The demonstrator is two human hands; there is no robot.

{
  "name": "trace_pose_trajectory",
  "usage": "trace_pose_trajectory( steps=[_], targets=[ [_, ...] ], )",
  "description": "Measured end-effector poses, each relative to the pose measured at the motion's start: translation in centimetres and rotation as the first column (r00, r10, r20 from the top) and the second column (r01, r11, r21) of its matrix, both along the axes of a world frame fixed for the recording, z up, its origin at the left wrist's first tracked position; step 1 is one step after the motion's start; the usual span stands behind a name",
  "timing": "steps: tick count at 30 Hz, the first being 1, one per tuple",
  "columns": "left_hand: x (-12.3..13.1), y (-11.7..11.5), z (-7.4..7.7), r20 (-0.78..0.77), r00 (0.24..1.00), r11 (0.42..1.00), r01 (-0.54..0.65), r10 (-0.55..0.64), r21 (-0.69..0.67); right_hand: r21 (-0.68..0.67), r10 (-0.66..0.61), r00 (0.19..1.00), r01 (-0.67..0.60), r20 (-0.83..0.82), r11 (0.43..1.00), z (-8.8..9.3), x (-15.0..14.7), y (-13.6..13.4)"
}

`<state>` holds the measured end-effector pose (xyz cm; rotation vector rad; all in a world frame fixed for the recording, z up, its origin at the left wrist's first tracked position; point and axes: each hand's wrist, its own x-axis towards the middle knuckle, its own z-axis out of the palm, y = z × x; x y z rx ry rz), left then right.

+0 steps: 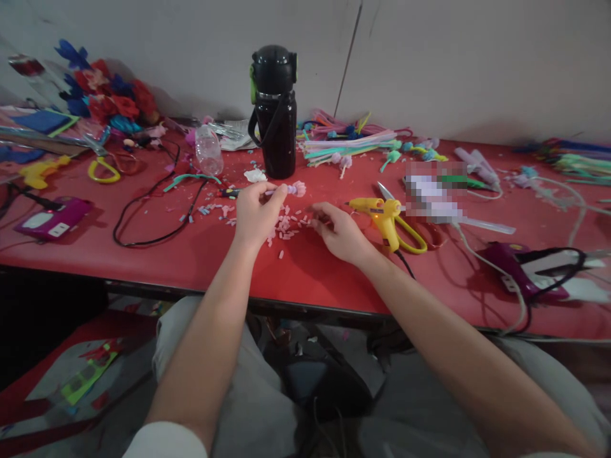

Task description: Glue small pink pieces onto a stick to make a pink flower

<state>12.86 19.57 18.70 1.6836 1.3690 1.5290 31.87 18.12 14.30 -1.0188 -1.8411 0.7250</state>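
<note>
My left hand (258,213) is closed, pinching a small purple stem with a pink flower-like head (298,189) that points to the right. Below it, a loose pile of short pink pieces (285,226) lies scattered on the red table (296,280). My right hand (338,232) is at the right edge of this pile, its fingers curled in a pinch. Whatever is between those fingertips is too small to make out. Just right of that hand, a yellow glue gun (382,213) with a small orange light lies beside yellow-handled scissors (411,235).
A black bottle (279,133) stands behind my hands, near a clear plastic bottle (209,151). Pipe cleaners (348,145) lie along the wall. Purple boxes (52,218) with cords, more scissors (104,168) and a black cable (143,243) are to the sides.
</note>
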Motion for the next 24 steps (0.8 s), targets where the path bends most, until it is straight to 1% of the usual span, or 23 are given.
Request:
trace_pose_trajectory(
  steps=[3, 5, 7, 9, 11, 13, 15, 17, 20, 24],
  targets=[
    [1.2, -0.4, -0.5, 0.025, 0.999, 1.000, -0.022, 0.022, -0.007, -0.037, -0.019, 1.000, 0.020, 0.015, 0.999, -0.1, 1.7, -1.0],
    [2.2, -0.8, -1.0, 0.071, 0.996, 0.998, -0.058, 0.057, 0.021, -0.106, -0.037, 0.999, 0.034, -0.031, 0.994, -0.1, 3.1, -2.1],
    [3.3, -1.2, -1.5, 0.129, 0.991, 0.999, -0.040, 0.036, 0.027, -0.204, -0.070, 0.988, 0.041, -0.140, 0.978, 0.1, 4.5, -3.2],
    [4.4, -1.8, -1.9, 0.180, 0.984, 1.000, 0.005, -0.008, 0.018, -0.296, -0.129, 0.958, 0.048, -0.258, 0.954, 0.5, 5.3, -4.2],
    [5.5, -2.4, -2.2, 0.204, 0.978, 0.999, 0.047, -0.049, 0.013, -0.358, -0.207, 0.912, 0.073, -0.354, 0.931, 1.1, 5.4, -4.9],
    [6.5, -3.0, -2.4, 0.199, 0.977, 0.997, 0.077, -0.076, 0.005, -0.392, -0.276, 0.857, 0.095, -0.436, 0.915, 1.6, 4.8, -5.3],
    [7.2, -3.6, -2.5, 0.180, 0.980, 0.996, 0.088, -0.086, -0.003, -0.392, -0.293, 0.813, 0.087, -0.504, 0.916, 1.9, 3.8, -5.2],
    [7.6, -4.0, -2.4, 0.167, 0.982, 0.996, 0.092, -0.090, -0.006, -0.363, -0.274, 0.794, 0.072, -0.543, 0.929, 1.9, 2.9, -5.0],
    [7.7, -4.1, -2.4, 0.177, 0.978, 0.993, 0.113, -0.109, -0.014, -0.322, -0.252, 0.805, 0.080, -0.537, 0.943, 1.4, 2.3, -4.6],
    [7.7, -4.1, -2.5, 0.187, 0.974, 0.990, 0.137, -0.131, -0.020, -0.339, -0.218, 0.821, 0.032, -0.527, 0.940, 0.9, 2.3, -4.5]
  ],
)
